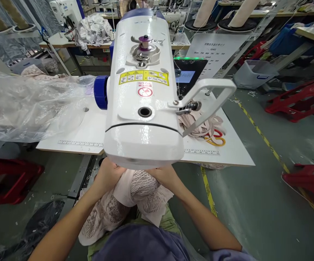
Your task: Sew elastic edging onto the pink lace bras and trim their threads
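A white industrial sewing machine (144, 141) fills the middle of the view, its head covering the needle area and most of my fingertips. Beneath its near end, my left hand (108, 174) is closed on the left side of a beige lace garment (144, 186). My right hand (165, 177) grips the same garment from the right, its fingers largely hidden under the machine. The cloth runs between both hands and hangs down over my lap, bunched, with a smooth band and openwork lace panels.
Clear plastic bags (32, 105) lie on the table's left. Beige straps (200, 123) and yellow-handled scissors (216, 141) rest on the white tabletop (227, 152) at right. A control screen (186, 77) stands behind the machine. Red stools (10, 179) flank the workplace.
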The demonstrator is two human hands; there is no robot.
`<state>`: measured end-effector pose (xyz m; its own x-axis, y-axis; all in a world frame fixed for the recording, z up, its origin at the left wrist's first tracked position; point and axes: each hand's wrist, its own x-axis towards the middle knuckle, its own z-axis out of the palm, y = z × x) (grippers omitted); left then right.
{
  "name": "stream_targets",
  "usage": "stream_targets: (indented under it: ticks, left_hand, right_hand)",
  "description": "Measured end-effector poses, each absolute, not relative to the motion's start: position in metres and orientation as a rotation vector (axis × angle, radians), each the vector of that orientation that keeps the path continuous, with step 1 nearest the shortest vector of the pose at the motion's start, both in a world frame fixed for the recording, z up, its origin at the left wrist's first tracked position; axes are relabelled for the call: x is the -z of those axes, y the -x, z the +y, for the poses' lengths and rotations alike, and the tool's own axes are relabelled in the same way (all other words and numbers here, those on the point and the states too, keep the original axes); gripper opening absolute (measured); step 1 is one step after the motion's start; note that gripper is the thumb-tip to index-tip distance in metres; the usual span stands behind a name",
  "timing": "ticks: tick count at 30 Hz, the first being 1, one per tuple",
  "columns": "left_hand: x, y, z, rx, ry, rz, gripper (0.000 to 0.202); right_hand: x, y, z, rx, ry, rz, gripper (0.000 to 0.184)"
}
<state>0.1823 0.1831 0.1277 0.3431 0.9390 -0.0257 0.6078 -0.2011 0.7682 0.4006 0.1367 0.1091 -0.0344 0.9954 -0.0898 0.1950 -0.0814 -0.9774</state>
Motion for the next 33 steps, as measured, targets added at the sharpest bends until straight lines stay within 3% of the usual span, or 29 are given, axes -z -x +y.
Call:
stream_targets:
  ticks: [9,14,16,18,21,23,33]
  left_hand:
    - [-0.130,-0.185,0.183,-0.549,-1.920,1.348,0.023]
    - [-0.137,-0.183,0.185,-0.564,-1.910,1.364,0.026]
    - [-0.136,-0.180,0.186,-0.577,-1.918,1.373,0.026]
    - [-0.135,-0.177,0.187,-0.576,-1.933,1.380,0.028]
    - [-0.134,-0.174,0.187,-0.563,-1.951,1.394,0.028]
    - [-0.134,-0.175,0.186,-0.563,-1.952,1.401,0.027]
    - [-0.140,-0.182,0.179,-0.540,-1.931,1.401,0.024]
  right_hand:
    - [-0.085,-0.404,0.137,-1.172,1.383,-1.298,0.043]
    - [-0.052,-0.398,0.124,-1.451,1.262,-1.164,0.094]
    - [-0.040,-0.398,0.116,-1.610,1.114,-1.233,0.104]
    - [-0.031,-0.399,0.106,-1.747,1.018,-1.355,0.095]
    - [-0.016,-0.405,0.093,-1.937,0.978,-1.398,0.056]
    - [-0.006,-0.410,0.085,-2.003,0.976,-1.309,0.042]
    - [-0.004,-0.420,0.048,-1.722,1.159,-0.957,0.052]
